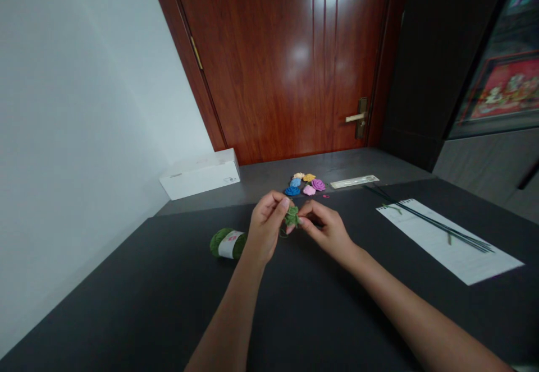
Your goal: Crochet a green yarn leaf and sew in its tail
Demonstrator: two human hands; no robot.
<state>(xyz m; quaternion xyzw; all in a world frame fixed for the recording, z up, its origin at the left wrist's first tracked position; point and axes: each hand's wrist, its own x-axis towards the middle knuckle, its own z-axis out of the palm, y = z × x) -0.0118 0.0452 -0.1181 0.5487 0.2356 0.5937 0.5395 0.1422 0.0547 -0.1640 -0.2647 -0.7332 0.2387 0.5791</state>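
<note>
Between my two hands is a small green crocheted piece [291, 216], held up above the dark table. My left hand [268, 220] pinches it from the left with thumb and fingers. From the right, my right hand [326, 226] grips its edge between thumb and forefinger. A thin loop of green yarn hangs below the piece. Just left of my left wrist lies a green yarn ball [227, 243] with a white paper band, its right end hidden by the hand. Whether a hook is in my fingers I cannot make out.
Several crocheted flowers [318, 184] lie beyond my hands. A long narrow packet [354, 182] is to their right. Dark green stems [446, 227] rest across a white sheet [467, 262] on the right. A white box [202, 175] stands by the wall.
</note>
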